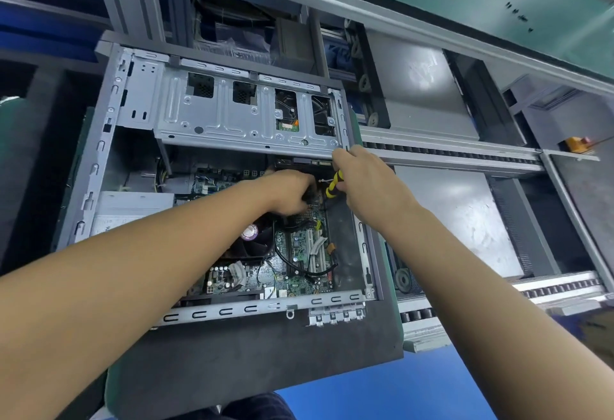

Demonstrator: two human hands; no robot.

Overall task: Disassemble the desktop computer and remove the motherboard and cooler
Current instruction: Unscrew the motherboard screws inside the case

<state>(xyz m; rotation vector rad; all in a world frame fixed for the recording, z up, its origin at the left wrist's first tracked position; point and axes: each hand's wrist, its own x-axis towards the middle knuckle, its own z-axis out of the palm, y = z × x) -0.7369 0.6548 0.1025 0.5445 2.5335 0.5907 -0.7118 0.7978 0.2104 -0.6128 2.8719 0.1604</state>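
An open grey desktop case (99, 153) lies on a dark mat. Inside it the green motherboard (299, 250) shows, with a black cooler fan (252, 240) partly under my left forearm. My left hand (289, 193) reaches deep inside below the drive cage (246, 113), fingers curled on something dark that I cannot make out. My right hand (365, 180) grips a yellow-and-black tool (334, 183) right beside the left hand, tip pointing down at the board. Black cables (292, 263) loop over the board.
The dark mat (265, 353) sits at the bench edge. A roller conveyor (465, 153) with grey trays runs to the right. An orange object (576, 143) lies at the far right. The power supply (133, 207) fills the case's left side.
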